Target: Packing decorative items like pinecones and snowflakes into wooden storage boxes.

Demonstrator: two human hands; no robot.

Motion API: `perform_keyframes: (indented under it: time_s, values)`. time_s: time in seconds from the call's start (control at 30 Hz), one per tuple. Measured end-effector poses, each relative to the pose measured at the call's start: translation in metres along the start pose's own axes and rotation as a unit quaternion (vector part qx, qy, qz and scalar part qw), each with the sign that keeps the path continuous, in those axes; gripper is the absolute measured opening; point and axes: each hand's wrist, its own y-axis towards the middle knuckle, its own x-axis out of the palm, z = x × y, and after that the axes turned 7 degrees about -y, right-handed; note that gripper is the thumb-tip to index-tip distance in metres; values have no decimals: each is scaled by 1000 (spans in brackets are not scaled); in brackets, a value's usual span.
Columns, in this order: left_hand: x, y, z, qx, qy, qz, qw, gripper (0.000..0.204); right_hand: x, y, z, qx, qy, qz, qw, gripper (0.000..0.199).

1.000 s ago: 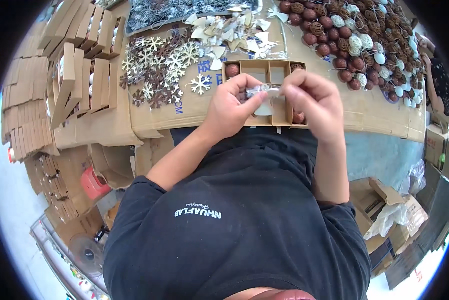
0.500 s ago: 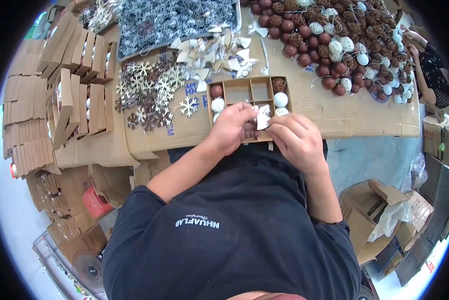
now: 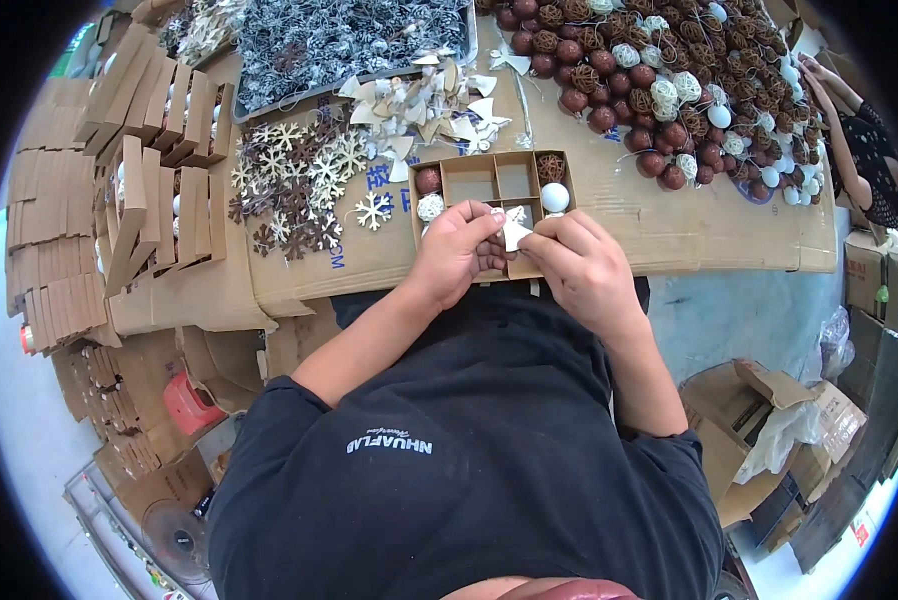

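A small white angel-shaped ornament (image 3: 516, 232) is between my two hands, just over the near part of a divided cardboard box (image 3: 472, 180). My left hand (image 3: 451, 258) is closed, thumb and forefinger pinching its left side. My right hand (image 3: 587, 268) pinches the right edge with bent fingers. Inside the box, at the left, lie a glittery brown-red ball (image 3: 428, 181) and a white woven ball (image 3: 430, 208). A brown woven ball (image 3: 551, 168) and a smooth white ball (image 3: 554, 197) sit at the right. My hands hide the box's near compartments.
Beyond the box lies a heap of white ornaments (image 3: 439, 105), with wooden snowflakes (image 3: 294, 185) to its left. Frosted pine cones (image 3: 354, 45) fill a tray. Many balls (image 3: 659, 90) spread at the right, near another person's arm (image 3: 837, 130). Filled boxes (image 3: 169, 110) stack at left.
The box and both my hands appear slightly farther left in the picture. The ornament has turned a little and shows more plainly between my fingers, still held by both hands.
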Motion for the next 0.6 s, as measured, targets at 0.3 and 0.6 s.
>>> perform_keyframes:
  time_s: [0.3,0.6]
  values:
    - [-4,1,-3,31,-1,25,999,11,3,-9,-22,110,35,11,993,14]
    - [9,11,-5,154,153,-4,976,13,-2,-18,-24,251,154,-37,955,10]
